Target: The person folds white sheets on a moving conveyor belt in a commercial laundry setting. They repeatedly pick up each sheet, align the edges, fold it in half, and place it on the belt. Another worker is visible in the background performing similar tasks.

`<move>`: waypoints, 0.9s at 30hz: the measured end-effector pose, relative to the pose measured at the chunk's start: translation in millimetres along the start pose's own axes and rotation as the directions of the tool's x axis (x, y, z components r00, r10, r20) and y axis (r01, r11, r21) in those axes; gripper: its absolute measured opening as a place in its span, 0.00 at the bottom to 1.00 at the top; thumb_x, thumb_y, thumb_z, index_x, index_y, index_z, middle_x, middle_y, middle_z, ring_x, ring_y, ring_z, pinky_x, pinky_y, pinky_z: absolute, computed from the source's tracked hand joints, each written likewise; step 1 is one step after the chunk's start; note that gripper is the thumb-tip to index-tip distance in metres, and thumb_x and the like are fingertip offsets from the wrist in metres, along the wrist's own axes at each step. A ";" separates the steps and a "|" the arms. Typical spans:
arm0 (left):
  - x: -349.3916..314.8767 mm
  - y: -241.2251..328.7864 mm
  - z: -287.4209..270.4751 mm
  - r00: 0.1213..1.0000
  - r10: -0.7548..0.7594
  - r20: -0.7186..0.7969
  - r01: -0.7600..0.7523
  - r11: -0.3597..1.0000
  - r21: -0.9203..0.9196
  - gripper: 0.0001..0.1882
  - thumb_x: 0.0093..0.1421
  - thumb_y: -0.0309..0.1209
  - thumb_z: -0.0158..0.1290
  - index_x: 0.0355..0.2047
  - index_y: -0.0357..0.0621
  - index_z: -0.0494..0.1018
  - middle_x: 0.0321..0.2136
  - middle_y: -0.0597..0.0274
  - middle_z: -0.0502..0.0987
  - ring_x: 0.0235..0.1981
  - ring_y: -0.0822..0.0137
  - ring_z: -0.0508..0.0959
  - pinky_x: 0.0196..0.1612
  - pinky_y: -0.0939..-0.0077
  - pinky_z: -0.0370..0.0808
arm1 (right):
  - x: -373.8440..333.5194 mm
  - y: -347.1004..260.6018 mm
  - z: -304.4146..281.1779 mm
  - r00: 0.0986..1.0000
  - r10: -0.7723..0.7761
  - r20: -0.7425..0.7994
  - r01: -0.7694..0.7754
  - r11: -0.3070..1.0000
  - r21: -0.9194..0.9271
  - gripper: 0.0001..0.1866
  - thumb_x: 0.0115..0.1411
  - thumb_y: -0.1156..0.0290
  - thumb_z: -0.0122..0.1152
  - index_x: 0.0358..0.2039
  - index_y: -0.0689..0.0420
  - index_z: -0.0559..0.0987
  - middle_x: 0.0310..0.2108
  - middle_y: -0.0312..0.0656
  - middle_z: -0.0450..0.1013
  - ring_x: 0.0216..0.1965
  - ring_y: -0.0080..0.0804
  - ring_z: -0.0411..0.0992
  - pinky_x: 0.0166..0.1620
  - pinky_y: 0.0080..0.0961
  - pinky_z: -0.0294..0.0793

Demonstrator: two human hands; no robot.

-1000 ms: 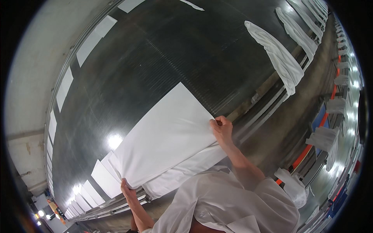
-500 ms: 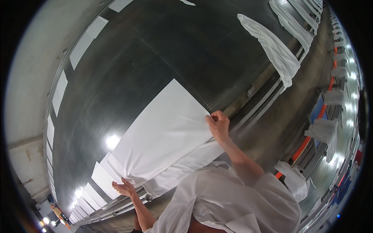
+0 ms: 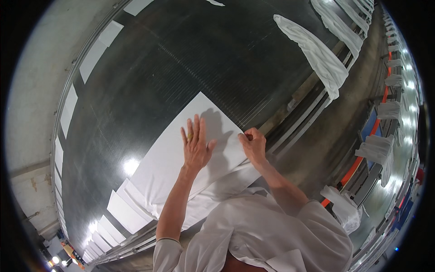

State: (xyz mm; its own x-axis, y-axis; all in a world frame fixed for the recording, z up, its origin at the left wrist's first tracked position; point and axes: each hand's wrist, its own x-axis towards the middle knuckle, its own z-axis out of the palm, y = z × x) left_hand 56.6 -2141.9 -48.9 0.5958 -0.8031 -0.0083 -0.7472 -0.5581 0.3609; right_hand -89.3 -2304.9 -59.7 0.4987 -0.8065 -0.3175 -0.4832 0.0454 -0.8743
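Observation:
A white cloth piece (image 3: 165,158) lies spread over the near edge of a long dark table (image 3: 136,90), its far corner pointing away from me. My left hand (image 3: 195,147) is over the middle of the cloth, fingers stretched out, with its shadow falling on the fabric; whether the palm touches cannot be told. At the cloth's right edge, my right hand (image 3: 253,144) pinches the fabric between thumb and fingers. Loose folds of the cloth hang toward my body.
More flat white pieces (image 3: 129,211) line the table at lower left and along its far left edge. Crumpled white cloths (image 3: 317,56) lie at upper right. A metal rail (image 3: 301,121) follows the table's edge. Across the aisle, white cloths (image 3: 378,152) hang beside an orange strip (image 3: 351,171).
My left hand has moved from the cloth's lower left edge up and right over its middle, fingers now spread. My right hand stays at the right edge, still pinching.

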 end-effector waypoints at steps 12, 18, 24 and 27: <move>44.5 -3.6 15.7 0.997 0.078 0.003 -0.077 0.987 0.140 0.41 0.72 0.56 0.39 0.76 0.46 0.44 0.77 0.51 0.42 0.77 0.46 0.40 0.73 0.33 0.37 | -5.1 -28.2 -10.1 0.989 -0.053 0.140 0.111 0.888 -0.447 0.14 0.62 0.64 0.62 0.41 0.59 0.71 0.26 0.55 0.77 0.33 0.61 0.78 0.40 0.54 0.74; 68.5 -16.7 22.0 0.998 0.030 0.050 -0.037 0.991 0.130 0.42 0.72 0.55 0.42 0.76 0.46 0.44 0.77 0.54 0.43 0.78 0.51 0.37 0.75 0.38 0.34 | -8.1 -42.5 -29.4 0.976 -0.051 0.213 0.164 0.811 -0.561 0.16 0.62 0.67 0.63 0.45 0.61 0.69 0.39 0.56 0.76 0.42 0.60 0.76 0.45 0.55 0.72; 63.5 -12.9 21.4 0.998 0.055 -0.034 -0.046 0.977 0.207 0.43 0.72 0.63 0.28 0.76 0.47 0.45 0.76 0.52 0.43 0.77 0.48 0.41 0.73 0.33 0.38 | -14.7 -35.8 -52.1 0.930 -0.310 0.197 0.367 0.769 -0.523 0.18 0.63 0.66 0.64 0.48 0.61 0.72 0.42 0.52 0.75 0.44 0.55 0.74 0.49 0.49 0.71; 64.7 -10.4 19.4 0.997 0.018 0.070 -0.029 0.985 0.168 0.43 0.72 0.63 0.27 0.76 0.47 0.45 0.76 0.51 0.43 0.77 0.47 0.41 0.73 0.32 0.37 | -17.1 -31.9 -65.9 0.902 -0.388 0.190 0.429 0.743 -0.514 0.18 0.62 0.66 0.66 0.47 0.61 0.73 0.41 0.51 0.76 0.42 0.52 0.74 0.47 0.46 0.72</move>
State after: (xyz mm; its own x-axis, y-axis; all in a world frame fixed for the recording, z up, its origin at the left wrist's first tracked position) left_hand 97.2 -2192.0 -71.3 0.5604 -0.8254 -0.0676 -0.8032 -0.5616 0.1989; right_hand -129.8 -2331.4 -2.2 0.7744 -0.6325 -0.0167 -0.5151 -0.6149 -0.5971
